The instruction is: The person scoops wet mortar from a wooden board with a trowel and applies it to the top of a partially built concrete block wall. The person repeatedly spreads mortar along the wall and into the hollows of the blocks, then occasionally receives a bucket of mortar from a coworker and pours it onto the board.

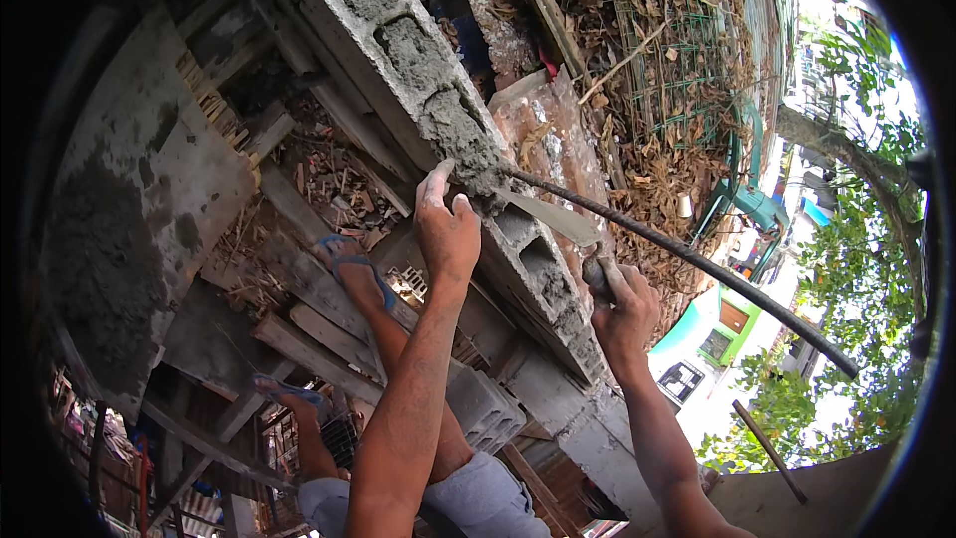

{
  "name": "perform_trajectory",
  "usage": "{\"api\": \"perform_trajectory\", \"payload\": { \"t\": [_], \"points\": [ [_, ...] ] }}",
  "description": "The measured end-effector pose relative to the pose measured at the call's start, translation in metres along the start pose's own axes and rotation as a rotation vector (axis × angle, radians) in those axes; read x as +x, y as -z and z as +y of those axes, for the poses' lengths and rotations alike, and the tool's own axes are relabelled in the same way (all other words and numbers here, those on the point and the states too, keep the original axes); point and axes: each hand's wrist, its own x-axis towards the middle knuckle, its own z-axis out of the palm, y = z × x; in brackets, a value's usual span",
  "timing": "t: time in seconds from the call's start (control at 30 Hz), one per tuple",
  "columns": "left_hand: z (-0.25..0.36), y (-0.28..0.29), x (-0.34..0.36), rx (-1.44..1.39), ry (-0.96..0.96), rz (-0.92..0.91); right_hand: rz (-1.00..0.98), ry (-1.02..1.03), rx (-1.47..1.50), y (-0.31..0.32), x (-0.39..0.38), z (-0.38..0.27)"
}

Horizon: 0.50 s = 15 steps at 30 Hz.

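A row of grey hollow concrete blocks (588,349) runs diagonally through the middle, its upper cavities filled with wet mortar (413,55). My right hand (625,311) is closed round the handle of a trowel (553,216). The trowel's blade lies over the block top, its tip by the edge of the mortar. On the near side of the blocks, my left hand (448,229) has its fingers stretched up against the mortar's edge, thumb apart, holding nothing. A long steel rebar (677,247) sticks out of the mortar toward the lower right, passing above the trowel.
A mortar-smeared board (149,189) lies at the left. Wooden planks (329,359) and rubble are below, around my sandalled feet. Another hollow block (483,413) sits near my knee. Beyond the wall are dry leaves on green wire mesh (677,70) and a tree (856,139).
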Motion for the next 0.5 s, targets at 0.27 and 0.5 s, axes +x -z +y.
{"api": "perform_trajectory", "payload": {
  "t": [0.27, 0.5],
  "points": [
    [-0.019, -0.028, -0.029, -0.142, 0.122, -0.324, -0.112, -0.135, 0.045, -0.022, -0.015, 0.001],
    [-0.004, 0.078, 0.006, -0.406, 0.237, 0.168, -0.347, -0.464, 0.987, -0.008, -0.019, -0.113]
  ]
}}
